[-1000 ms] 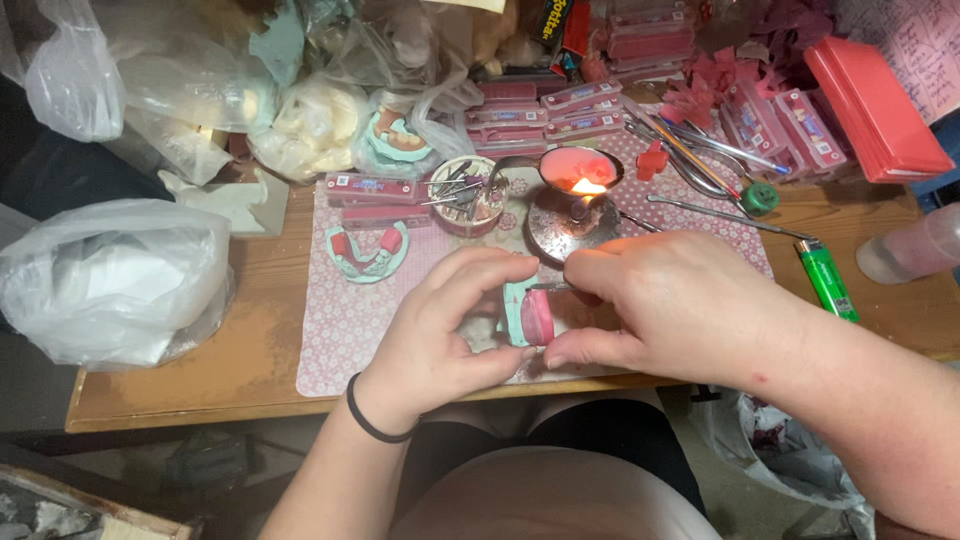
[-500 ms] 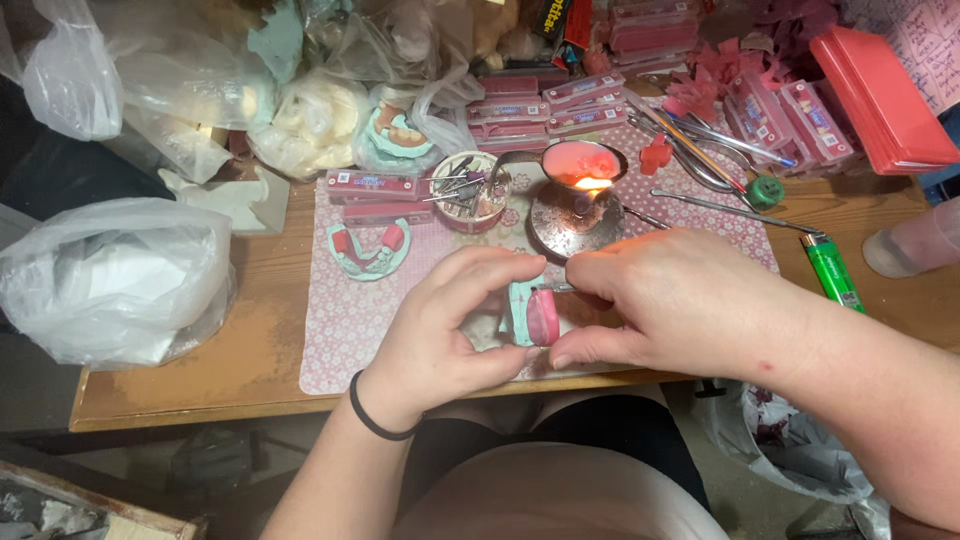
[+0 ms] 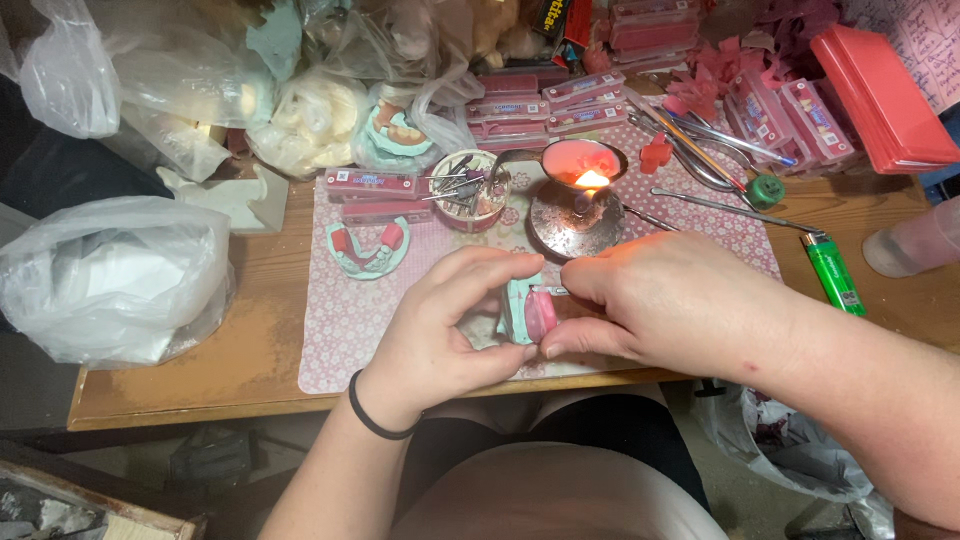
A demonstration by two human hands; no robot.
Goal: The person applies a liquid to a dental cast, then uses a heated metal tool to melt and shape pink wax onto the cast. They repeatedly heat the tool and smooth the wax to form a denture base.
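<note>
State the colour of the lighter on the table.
The lighter is bright green with a silver top, clearest in the head view.

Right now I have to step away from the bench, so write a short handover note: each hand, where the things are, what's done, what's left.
Left hand: grips the small teal cast with pink wax over the patterned mat.
Right hand: pinches a thin metal instrument whose tip is at the wax.
The lit burner stands just behind the hands; the green lighter lies to the right.
Done: wax is on the held cast; a second cast with pink wax lies on the mat.
Left: wax work unfinished, extent unclear; flame still burning.
</note>
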